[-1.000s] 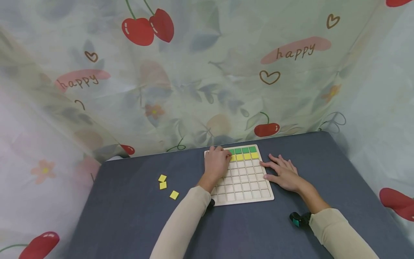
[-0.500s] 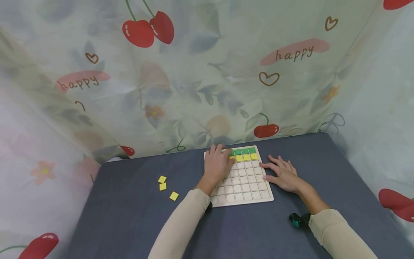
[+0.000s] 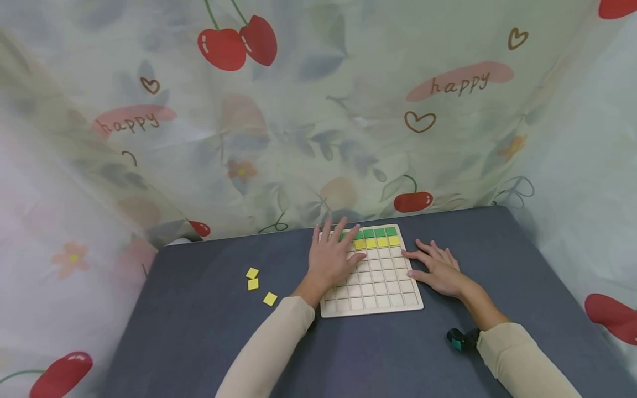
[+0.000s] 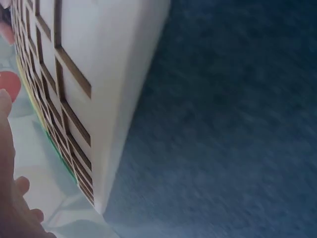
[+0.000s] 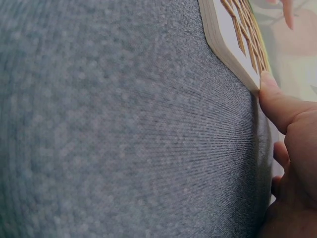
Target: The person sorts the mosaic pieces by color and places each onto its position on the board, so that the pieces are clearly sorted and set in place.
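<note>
A pale wooden grid board point(image 3: 375, 287) lies on the dark table, its far row filled with green square tiles point(image 3: 378, 232) and yellow square tiles point(image 3: 382, 242) in the row below. Over the board's left side my left hand point(image 3: 329, 257) is spread with fingers straight and nothing held; it hides the left ends of both rows. My right hand point(image 3: 440, 271) lies at the board's right edge with fingers extended, and its thumb point(image 5: 277, 101) touches the board's edge in the right wrist view.
Several loose yellow tiles, one of them a nearer yellow tile point(image 3: 270, 299), lie on the dark tabletop point(image 3: 199, 331) left of the board. A printed curtain point(image 3: 308, 110) hangs right behind the table's far edge. A black wrist device point(image 3: 461, 339) sits under my right wrist.
My left hand's fingers, bent together at the yellow row earlier, have straightened and spread apart, and the hand has drawn slightly left. The right hand stays at the board's edge.
</note>
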Demonstrator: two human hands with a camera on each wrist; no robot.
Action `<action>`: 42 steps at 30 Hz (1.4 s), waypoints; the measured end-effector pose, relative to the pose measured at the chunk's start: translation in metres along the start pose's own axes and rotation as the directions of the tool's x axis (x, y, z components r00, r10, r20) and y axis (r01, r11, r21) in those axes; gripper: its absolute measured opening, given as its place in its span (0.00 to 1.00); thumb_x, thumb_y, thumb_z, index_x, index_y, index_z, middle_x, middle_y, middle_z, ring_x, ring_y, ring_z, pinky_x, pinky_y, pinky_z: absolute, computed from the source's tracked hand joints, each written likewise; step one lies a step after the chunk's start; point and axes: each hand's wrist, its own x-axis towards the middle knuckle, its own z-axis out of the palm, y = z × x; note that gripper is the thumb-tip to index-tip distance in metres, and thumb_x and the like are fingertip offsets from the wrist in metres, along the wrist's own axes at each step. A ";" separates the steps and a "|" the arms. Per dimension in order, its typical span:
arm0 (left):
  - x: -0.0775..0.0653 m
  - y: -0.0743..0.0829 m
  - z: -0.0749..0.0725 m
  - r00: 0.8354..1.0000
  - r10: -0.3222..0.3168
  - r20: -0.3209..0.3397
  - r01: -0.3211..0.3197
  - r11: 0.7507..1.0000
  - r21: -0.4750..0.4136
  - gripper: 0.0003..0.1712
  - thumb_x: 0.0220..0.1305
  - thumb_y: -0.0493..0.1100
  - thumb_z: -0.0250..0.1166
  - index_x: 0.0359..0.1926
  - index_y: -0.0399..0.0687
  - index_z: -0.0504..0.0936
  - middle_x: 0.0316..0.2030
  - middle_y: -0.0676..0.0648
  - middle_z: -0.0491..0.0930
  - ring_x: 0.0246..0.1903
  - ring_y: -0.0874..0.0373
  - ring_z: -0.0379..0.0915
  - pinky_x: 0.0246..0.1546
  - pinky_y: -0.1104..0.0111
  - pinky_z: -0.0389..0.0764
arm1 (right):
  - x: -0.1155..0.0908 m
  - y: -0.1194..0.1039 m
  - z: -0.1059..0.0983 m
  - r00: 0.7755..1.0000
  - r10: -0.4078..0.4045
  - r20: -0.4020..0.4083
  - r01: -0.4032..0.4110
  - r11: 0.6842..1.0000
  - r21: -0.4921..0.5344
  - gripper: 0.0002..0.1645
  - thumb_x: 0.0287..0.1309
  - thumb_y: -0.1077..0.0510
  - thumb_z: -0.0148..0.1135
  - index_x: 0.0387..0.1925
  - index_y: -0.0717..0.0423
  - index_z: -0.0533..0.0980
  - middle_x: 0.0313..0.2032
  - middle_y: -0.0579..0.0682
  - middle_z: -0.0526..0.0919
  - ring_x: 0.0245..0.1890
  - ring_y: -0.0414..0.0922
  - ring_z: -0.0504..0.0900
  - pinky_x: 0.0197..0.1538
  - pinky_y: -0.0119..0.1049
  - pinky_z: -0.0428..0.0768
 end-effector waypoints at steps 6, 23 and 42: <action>-0.008 -0.008 0.000 1.000 -0.022 -0.011 0.021 0.997 -0.075 0.45 0.70 0.78 0.46 0.81 0.76 0.45 0.83 0.55 0.39 0.83 0.43 0.33 0.81 0.43 0.39 | -0.001 0.002 0.000 1.000 0.010 0.000 -0.010 1.000 -0.001 0.35 0.70 0.40 0.61 0.74 0.43 0.68 0.80 0.64 0.49 0.79 0.72 0.38 0.74 0.74 0.33; -0.050 -0.038 0.000 0.995 -0.069 -0.070 0.057 0.986 -0.157 0.45 0.69 0.79 0.43 0.81 0.79 0.43 0.83 0.54 0.42 0.83 0.46 0.27 0.81 0.42 0.38 | -0.001 0.002 0.000 1.000 0.008 -0.003 -0.008 1.000 0.003 0.35 0.70 0.41 0.61 0.74 0.45 0.68 0.80 0.65 0.49 0.79 0.73 0.37 0.73 0.75 0.33; -0.100 -0.081 0.000 0.982 -0.153 -0.109 0.133 0.976 -0.171 0.46 0.68 0.78 0.49 0.81 0.76 0.47 0.83 0.51 0.46 0.83 0.42 0.35 0.79 0.39 0.43 | 0.001 0.002 0.002 1.000 0.017 0.002 -0.016 1.000 -0.009 0.35 0.70 0.40 0.60 0.74 0.44 0.68 0.80 0.65 0.49 0.79 0.73 0.37 0.73 0.75 0.32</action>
